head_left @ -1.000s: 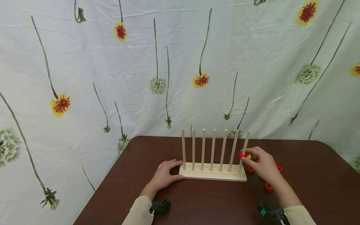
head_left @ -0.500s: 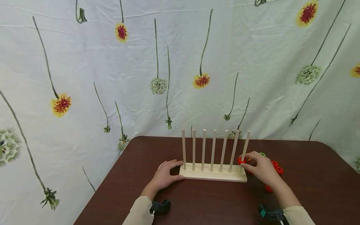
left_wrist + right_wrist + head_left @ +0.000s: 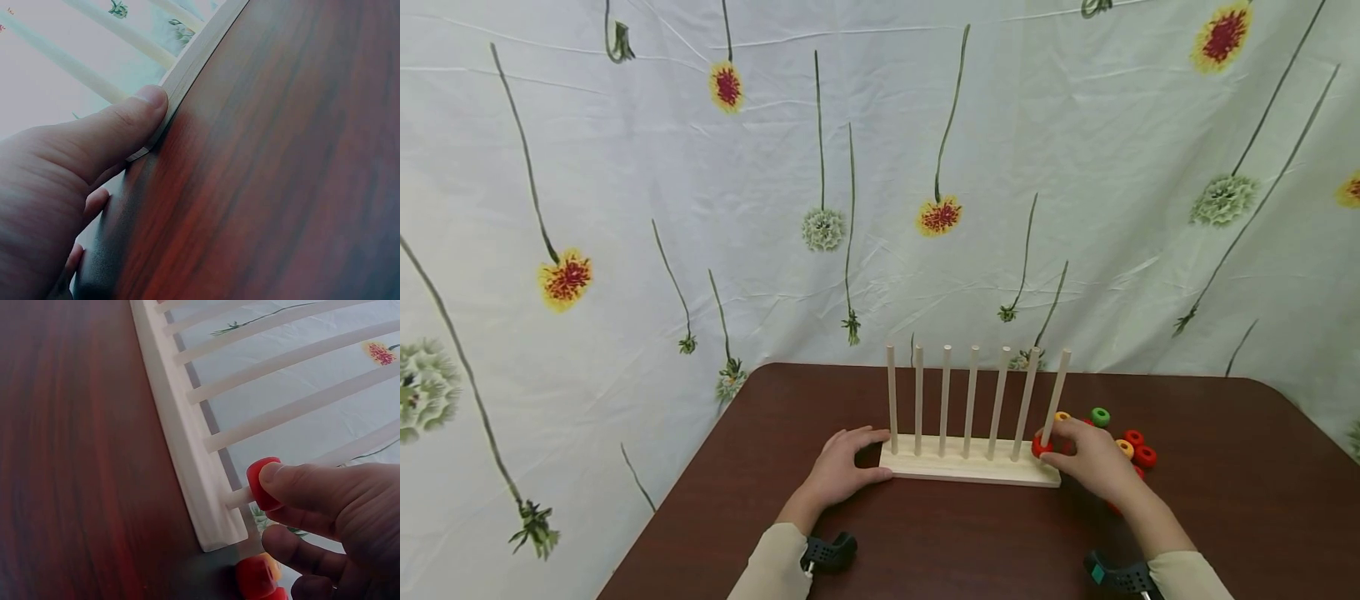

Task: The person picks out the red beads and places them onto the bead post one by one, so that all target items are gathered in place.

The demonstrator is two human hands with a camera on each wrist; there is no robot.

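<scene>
A pale wooden peg rack, a flat base with a row of several upright pegs, stands on the table. My left hand pinches its left end, thumb at the front edge and fingers behind; the left wrist view shows the thumb pressed on the base. At the other end, my right hand holds a red ring between thumb and fingers. The ring is around the rightmost peg, low down, with a short stretch of bare peg between it and the base. The other pegs carry nothing.
Loose rings lie beyond the right hand: a green ring, a yellow ring, several red rings, some partly hidden by the hand and forearm. A flowered cloth hangs behind the dark brown table.
My right hand has moved down along the rightmost peg, taking the red ring from about mid-height to near the base. The left hand has stayed on the rack's left end.
</scene>
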